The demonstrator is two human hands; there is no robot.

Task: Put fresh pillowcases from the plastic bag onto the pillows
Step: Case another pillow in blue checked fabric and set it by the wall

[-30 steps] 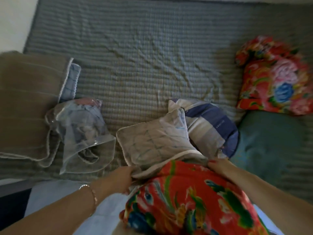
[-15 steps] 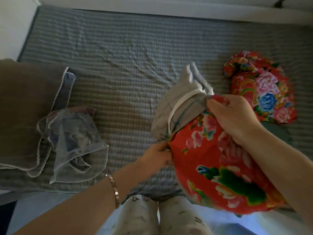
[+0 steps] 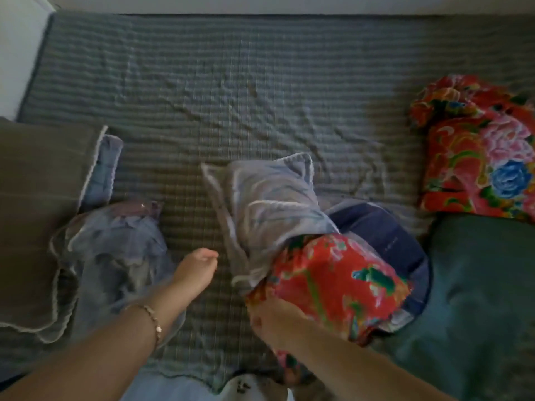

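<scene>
A red floral pillow (image 3: 333, 279) lies near the bed's front edge, its far half inside a pale grey-blue pillowcase (image 3: 269, 204). My right hand (image 3: 275, 316) grips the pillow's near end. To the left of the pillowcase, my left hand (image 3: 197, 267) hovers over the bed with loosely curled fingers, touching nothing. The clear plastic bag (image 3: 110, 256), with folded pale fabric inside, lies further left.
A blue-striped pillow (image 3: 388, 235) sits under the red one, and a dark green pillow (image 3: 477, 299) lies at the right. Another red floral pillow (image 3: 477, 157) is at the far right. A brown pillow (image 3: 37, 212) lies on the left of the grey striped bedcover (image 3: 231, 96).
The red pillow was lifted, then came back down onto the bed. My left hand let go of the pillowcase edge and moved left. My right hand shifted to the pillow's near end.
</scene>
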